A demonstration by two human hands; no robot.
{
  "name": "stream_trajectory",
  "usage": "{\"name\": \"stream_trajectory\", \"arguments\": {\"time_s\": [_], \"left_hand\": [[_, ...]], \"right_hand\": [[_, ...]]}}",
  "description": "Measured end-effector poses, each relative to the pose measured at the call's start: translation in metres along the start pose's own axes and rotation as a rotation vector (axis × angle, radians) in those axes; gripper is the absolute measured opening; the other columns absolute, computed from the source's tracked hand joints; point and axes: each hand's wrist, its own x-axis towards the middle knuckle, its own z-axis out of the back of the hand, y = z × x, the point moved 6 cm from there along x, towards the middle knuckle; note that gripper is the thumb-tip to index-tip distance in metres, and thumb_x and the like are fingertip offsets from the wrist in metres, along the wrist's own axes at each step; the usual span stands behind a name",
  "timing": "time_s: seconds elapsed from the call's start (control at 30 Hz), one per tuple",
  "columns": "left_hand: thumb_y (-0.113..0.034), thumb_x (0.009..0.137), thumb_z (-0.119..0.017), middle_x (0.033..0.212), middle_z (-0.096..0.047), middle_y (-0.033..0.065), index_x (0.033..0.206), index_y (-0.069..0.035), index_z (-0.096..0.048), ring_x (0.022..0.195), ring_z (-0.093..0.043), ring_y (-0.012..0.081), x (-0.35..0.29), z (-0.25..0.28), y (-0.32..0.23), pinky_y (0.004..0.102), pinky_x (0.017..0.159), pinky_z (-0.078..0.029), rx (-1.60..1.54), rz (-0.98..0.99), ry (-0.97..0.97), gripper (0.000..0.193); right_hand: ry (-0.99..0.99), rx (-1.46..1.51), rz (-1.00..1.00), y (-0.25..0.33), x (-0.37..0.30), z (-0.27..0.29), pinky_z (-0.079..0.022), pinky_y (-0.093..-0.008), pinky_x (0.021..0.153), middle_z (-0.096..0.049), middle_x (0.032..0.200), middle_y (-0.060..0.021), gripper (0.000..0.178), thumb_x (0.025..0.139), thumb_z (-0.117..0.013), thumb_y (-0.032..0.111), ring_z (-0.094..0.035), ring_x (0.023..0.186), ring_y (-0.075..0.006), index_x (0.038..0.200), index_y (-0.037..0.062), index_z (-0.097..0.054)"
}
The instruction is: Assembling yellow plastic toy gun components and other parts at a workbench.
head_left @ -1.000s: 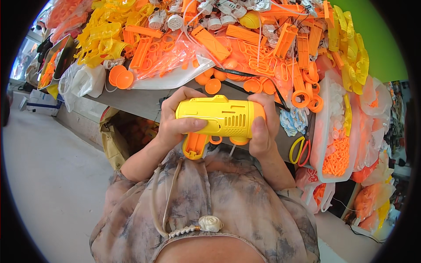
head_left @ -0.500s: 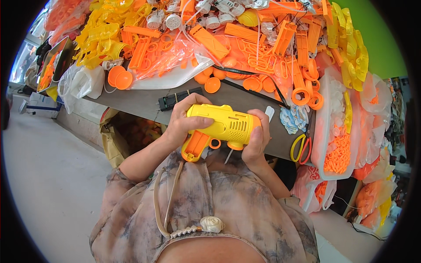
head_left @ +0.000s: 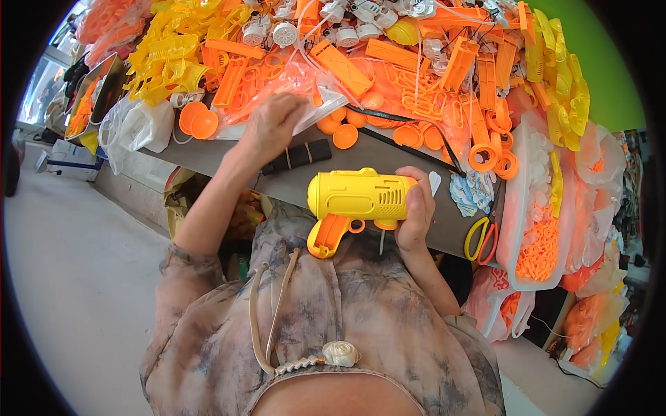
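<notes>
A yellow toy bubble gun (head_left: 361,197) with an orange handle is in my right hand (head_left: 416,211), whose fingers are wrapped round its right end. An open slot shows in the handle, and an orange ring sits beside it under the body. My left hand (head_left: 270,128) is off the toy, raised over the table by a white-edged plastic bag; its fingers are bent and smeared by motion, so I cannot tell whether they hold anything. Below that hand lies a dark rectangular block (head_left: 298,156) on the grey table (head_left: 260,184).
Orange discs (head_left: 345,136) and a black strap (head_left: 406,147) lie in front of a heap of orange, yellow and white parts. Right of the toy are a patterned cloth (head_left: 472,193), scissors (head_left: 481,239) and a clear bin (head_left: 534,274) of small orange pieces. A paper sack (head_left: 175,201) stands below the table.
My left hand has let go of the toy gun and moved up and left toward the bag. The toy stays in my right hand, shifted slightly right.
</notes>
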Motion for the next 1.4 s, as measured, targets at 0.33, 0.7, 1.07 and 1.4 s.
{"name": "stream_trajectory", "arguments": {"time_s": [0.33, 0.7, 1.07, 1.4], "left_hand": [[-0.016, 0.076, -0.064, 0.098, -0.059, 0.0125, 0.093, -0.003, -0.065, 0.098, -0.054, 0.0308, 0.035, -0.004, 0.012, 0.0434, 0.083, -0.042, 0.541, -0.226, -0.122, 0.021], [-0.008, 0.066, -0.068, 0.093, -0.056, 0.0145, 0.072, 0.000, -0.062, 0.093, -0.053, 0.0328, 0.031, -0.006, 0.027, 0.0416, 0.081, -0.043, 0.408, -0.152, -0.078, 0.012], [-0.007, 0.083, -0.068, 0.084, -0.063, 0.0015, 0.085, -0.003, -0.060, 0.075, -0.056, 0.0065, 0.003, 0.010, -0.022, 0.0217, 0.067, -0.044, -0.775, 0.149, 0.022, 0.010], [0.005, 0.085, -0.057, 0.089, -0.066, 0.0046, 0.099, 0.000, -0.063, 0.084, -0.061, 0.0101, -0.035, -0.040, -0.064, 0.0243, 0.076, -0.049, -0.560, -0.023, 0.399, 0.016]], "right_hand": [[0.029, -0.020, -0.018, -0.014, 0.000, 0.000, -0.042, -0.0234, 0.072, -0.056, 0.092, -0.0073, 0.036, 0.096, -0.038, 0.029, -0.053, 0.080, -0.0102, 0.109, -0.0013, -0.050], [0.053, -0.038, -0.006, -0.017, -0.001, 0.000, -0.042, -0.0226, 0.073, -0.055, 0.095, -0.0069, 0.037, 0.096, -0.040, 0.032, -0.052, 0.082, -0.0098, 0.111, -0.0012, -0.049], [0.058, -0.035, -0.029, -0.011, 0.007, 0.000, -0.041, -0.0229, 0.073, -0.056, 0.093, -0.0061, 0.035, 0.094, -0.041, 0.028, -0.052, 0.082, -0.0094, 0.112, -0.0008, -0.050], [0.242, -0.241, 0.201, 0.028, 0.026, -0.016, -0.041, -0.0270, 0.075, -0.055, 0.096, -0.0089, 0.036, 0.087, -0.044, 0.027, -0.052, 0.085, -0.0145, 0.108, -0.0006, -0.052]]}}
